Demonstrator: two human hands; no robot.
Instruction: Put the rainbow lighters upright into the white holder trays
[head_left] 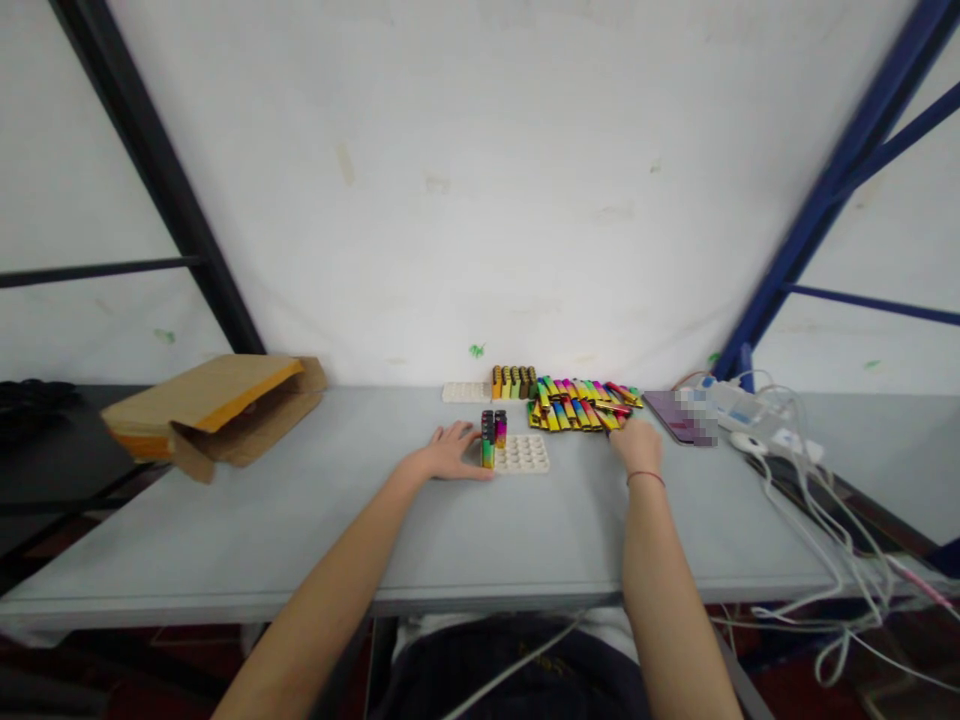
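Observation:
My left hand lies on the table at the left side of a white tray with round holes, thumb and fingers apart. Several colourful cylinders with dark tops stand upright in the tray's left part, close to my left fingertips. Farther right, my right hand is closed at the lower right edge of a pile of shiny multicoloured cylinders. What its fingertips grip is too small to tell. A red band circles the right wrist.
Behind, a white holed tray sits beside a block of upright yellow and dark cylinders. An open cardboard package lies left. A purple flat item, power strip and white cables are right.

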